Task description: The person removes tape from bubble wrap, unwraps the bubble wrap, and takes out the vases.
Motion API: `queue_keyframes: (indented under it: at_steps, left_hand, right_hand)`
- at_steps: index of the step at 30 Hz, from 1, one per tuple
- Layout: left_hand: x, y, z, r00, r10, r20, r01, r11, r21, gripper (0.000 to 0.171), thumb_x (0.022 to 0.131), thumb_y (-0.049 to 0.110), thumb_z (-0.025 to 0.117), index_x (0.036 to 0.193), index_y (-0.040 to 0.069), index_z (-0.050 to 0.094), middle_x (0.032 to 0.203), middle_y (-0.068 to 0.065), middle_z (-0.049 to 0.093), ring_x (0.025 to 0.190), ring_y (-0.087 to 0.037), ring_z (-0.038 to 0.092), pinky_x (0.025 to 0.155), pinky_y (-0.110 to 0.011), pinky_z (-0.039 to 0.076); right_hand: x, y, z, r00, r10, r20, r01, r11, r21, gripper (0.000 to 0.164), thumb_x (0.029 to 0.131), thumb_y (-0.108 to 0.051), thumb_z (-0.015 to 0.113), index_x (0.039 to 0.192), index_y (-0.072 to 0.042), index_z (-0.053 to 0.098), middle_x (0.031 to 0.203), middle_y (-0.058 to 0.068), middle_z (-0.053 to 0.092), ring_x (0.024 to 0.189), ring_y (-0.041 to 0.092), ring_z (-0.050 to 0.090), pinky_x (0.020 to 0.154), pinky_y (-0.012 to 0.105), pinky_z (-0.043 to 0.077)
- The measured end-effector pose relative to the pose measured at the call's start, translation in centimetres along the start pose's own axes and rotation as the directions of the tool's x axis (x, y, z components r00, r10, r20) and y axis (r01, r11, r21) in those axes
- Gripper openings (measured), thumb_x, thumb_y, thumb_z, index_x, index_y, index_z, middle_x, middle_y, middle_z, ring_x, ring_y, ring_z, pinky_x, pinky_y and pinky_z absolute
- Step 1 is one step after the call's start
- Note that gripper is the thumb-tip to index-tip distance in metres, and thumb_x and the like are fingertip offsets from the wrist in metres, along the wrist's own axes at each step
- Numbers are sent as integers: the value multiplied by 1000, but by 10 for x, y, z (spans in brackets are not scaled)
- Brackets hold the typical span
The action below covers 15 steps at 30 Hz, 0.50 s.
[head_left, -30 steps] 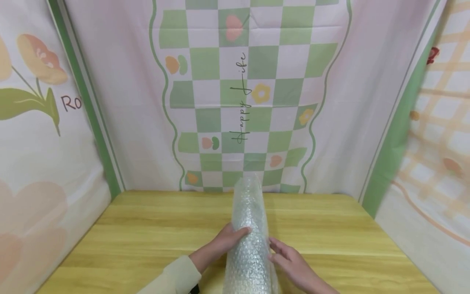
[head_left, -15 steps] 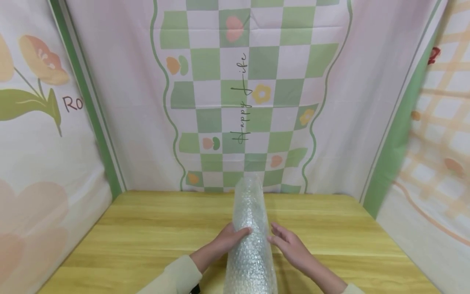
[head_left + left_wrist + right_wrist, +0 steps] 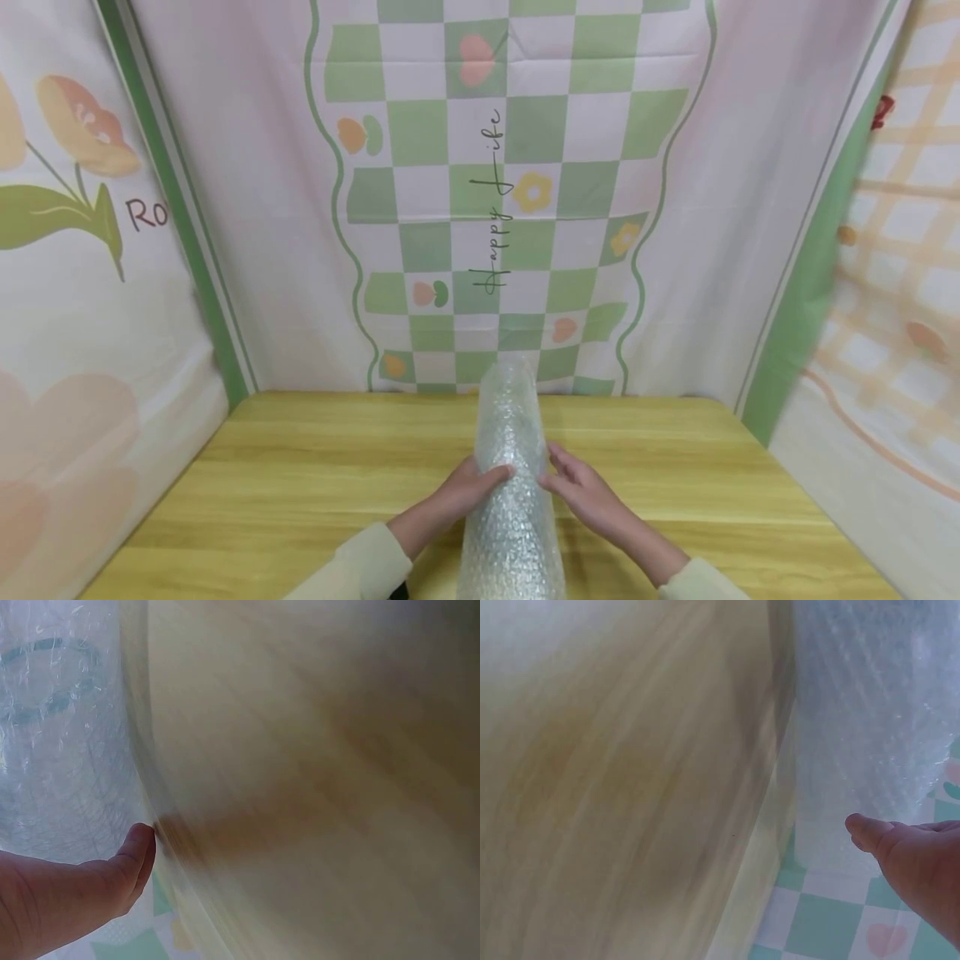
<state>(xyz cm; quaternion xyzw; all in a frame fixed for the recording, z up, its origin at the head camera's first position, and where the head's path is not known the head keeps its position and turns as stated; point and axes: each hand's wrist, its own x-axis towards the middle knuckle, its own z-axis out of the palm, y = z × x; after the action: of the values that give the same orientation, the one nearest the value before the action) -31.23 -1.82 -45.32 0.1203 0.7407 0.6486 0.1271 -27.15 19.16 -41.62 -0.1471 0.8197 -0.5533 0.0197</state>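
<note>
A clear bubble wrap roll (image 3: 513,537) lies lengthwise on the table in the head view, pointing away from me. My left hand (image 3: 459,493) holds its left side, thumb laid over the top, other fingers hidden behind it. On the opposite side, my right hand (image 3: 592,498) has its thumb and loosely bent fingertips right at the wrap's edge. Through the bubble wrap (image 3: 64,757), the left wrist view shows a faint teal curved line. In the right wrist view, the right hand (image 3: 911,851) overlaps the far end of the bubble wrap (image 3: 870,720).
The wood-grain table (image 3: 322,450) reaches back to a hanging cloth (image 3: 420,192) with green and white checks. Printed cloths also hang at the left (image 3: 67,333) and right (image 3: 885,333). A small dark item (image 3: 399,592) shows by the left cuff.
My right hand has slid forward along the roll's right side, moving briefly off and back to the edge. The loose flap at the lower right now lies closer in. My left hand stays put.
</note>
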Motion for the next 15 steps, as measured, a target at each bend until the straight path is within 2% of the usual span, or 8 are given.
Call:
queue_keyframes:
  at_steps: [4,8,12,15]
  left_hand:
    - [0,-1,0,1000,-6,-8,6,1000,14,67,91,36,64,135,-8,38,106,-14,61,88,-29,65,74,-47,59]
    - [1,-2,1,1000,-11,-14,11,1000,18,67,91,36,64,135,-8,38,106,-14,61,88,-29,65,73,-47,59]
    - [1,-2,0,1000,-9,-8,10,1000,21,69,92,37,63,138,-7,36,109,-15,60,90,-30,65,74,-48,58]
    - [2,-2,0,1000,-2,4,2,1000,14,70,92,36,63,141,-6,35,112,-15,60,92,-31,65,74,-49,58]
  right_hand:
    - [4,5,0,998,-29,52,27,999,27,71,98,-20,55,148,13,17,152,30,19,139,44,20,111,51,22]
    - [7,10,2,996,-49,71,46,998,41,72,98,-20,56,148,14,15,152,31,17,139,45,20,111,50,23]
    - [9,13,3,997,-47,59,45,998,38,76,97,-22,59,148,14,14,152,32,17,137,46,25,110,49,27]
    - [11,15,4,996,-47,73,43,998,52,80,96,-22,61,149,13,11,151,33,18,133,49,31,106,49,36]
